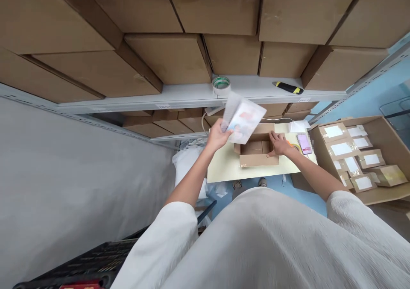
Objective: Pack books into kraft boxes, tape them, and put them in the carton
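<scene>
My left hand grips the lower left edge of a whitish flat packet with blurred pink and blue print, held up over the left part of an open cardboard box. The box stands on a pale yellow table top, its flaps spread and its inside bare cardboard. At its right side my right hand rests with fingers spread on the flap, holding nothing. Right beside this hand lies a roll of yellow tape, partly hidden, and a phone with a pink screen.
A large carton with several small labelled boxes stands at the right. Above the table, a metal shelf bears large cartons, a tape roll and a black and yellow cutter. White bags lie left of the table.
</scene>
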`<state>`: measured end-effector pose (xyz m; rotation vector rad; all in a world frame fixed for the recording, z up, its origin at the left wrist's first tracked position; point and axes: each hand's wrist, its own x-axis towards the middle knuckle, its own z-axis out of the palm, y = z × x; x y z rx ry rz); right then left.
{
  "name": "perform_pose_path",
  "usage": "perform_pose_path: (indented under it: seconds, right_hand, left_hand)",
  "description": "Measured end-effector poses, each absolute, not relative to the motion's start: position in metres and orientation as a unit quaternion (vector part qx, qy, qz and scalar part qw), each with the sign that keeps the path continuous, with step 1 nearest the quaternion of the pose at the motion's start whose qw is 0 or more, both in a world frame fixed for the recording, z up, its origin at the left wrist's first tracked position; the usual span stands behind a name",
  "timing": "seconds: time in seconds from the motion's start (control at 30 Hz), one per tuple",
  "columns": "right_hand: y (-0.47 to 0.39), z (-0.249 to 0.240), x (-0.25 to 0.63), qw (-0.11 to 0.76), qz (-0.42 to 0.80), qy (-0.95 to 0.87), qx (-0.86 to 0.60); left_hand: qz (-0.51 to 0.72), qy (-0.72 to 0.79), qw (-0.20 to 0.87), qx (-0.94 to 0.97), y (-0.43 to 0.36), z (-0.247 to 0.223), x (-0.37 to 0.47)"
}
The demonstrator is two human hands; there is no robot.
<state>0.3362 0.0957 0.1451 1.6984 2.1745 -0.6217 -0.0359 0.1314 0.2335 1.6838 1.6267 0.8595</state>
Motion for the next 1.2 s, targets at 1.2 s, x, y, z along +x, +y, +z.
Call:
perform_pose_path:
  seconds: [1.2]
  right_hand:
    - [0.07, 0.144, 0.388, -0.287, -0.421, 0.523, 0.684]
  left_hand:
    - [0.268, 0.682, 0.354, 0.581, 0.102, 0.169, 0.004]
